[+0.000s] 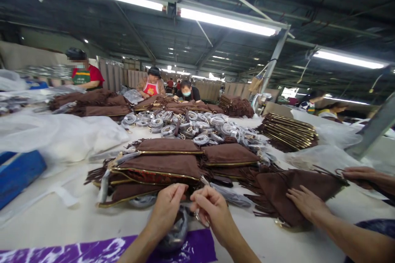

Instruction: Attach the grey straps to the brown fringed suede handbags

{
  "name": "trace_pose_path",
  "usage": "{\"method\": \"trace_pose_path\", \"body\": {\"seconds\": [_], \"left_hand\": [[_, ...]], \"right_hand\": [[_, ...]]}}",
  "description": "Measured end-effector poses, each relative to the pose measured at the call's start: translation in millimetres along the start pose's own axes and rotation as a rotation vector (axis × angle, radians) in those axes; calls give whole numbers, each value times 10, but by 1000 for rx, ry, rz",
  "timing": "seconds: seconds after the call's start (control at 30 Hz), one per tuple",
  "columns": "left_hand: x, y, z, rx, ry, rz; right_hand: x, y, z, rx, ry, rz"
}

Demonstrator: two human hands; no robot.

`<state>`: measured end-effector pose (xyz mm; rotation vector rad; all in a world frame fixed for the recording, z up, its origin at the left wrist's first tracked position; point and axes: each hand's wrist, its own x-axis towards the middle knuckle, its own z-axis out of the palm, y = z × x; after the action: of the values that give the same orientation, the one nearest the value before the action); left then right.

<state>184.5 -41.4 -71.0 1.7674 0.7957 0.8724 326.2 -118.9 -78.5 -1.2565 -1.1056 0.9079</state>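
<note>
My left hand and my right hand meet at the near edge of the table, both with fingers pinched together. Between them hangs a small clear plastic bag holding something grey, with a small metal ring at my right fingers. Just beyond my hands lies a stack of brown suede bags with gold trim and fringe. What exactly each hand pinches is too small to name.
A co-worker's hands on the right press a brown fringed bag. Wrapped coiled straps are heaped mid-table, with further brown bag piles around. White plastic sheets and a blue box lie left. Other workers sit at the far end.
</note>
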Motion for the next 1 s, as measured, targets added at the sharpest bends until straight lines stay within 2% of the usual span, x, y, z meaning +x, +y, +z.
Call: {"method": "trace_pose_path", "body": {"seconds": [0.07, 0.2, 0.27, 0.37, 0.47, 0.53, 0.6, 0.7, 0.8, 0.9, 1.0], "left_hand": [[-14, -19, -3, -18, 32, 21], [-18, -64, -1, -33, 68, 75], [-17, -69, 7, -18, 84, 96], [-36, -29, 21, 2, 104, 115], [-85, 80, -28, 56, 44, 148], [-112, 170, -143, 189, -49, 196], [-102, 235, -326, 427, -89, 274], [14, 241, -646, 796, -26, 368], [201, 180, -873, 919, -5, 362], [361, 177, -943, 925, -13, 337], [453, 253, -906, 975, -77, 305]], "right_hand": [[51, 42, 57, 21, 8, 62], [98, 10, 151, -342, 88, -212], [94, -20, 201, -467, 35, -282], [98, -23, 254, -511, -35, -317], [140, -8, 245, -504, -49, -326], [177, -15, 199, -492, -56, -295], [201, -41, 132, -488, -54, -246], [199, -112, 36, -525, -48, -197], [184, -213, 11, -613, -47, -260], [210, -299, 73, -717, -65, -397], [287, -294, 165, -826, -112, -457]]}}
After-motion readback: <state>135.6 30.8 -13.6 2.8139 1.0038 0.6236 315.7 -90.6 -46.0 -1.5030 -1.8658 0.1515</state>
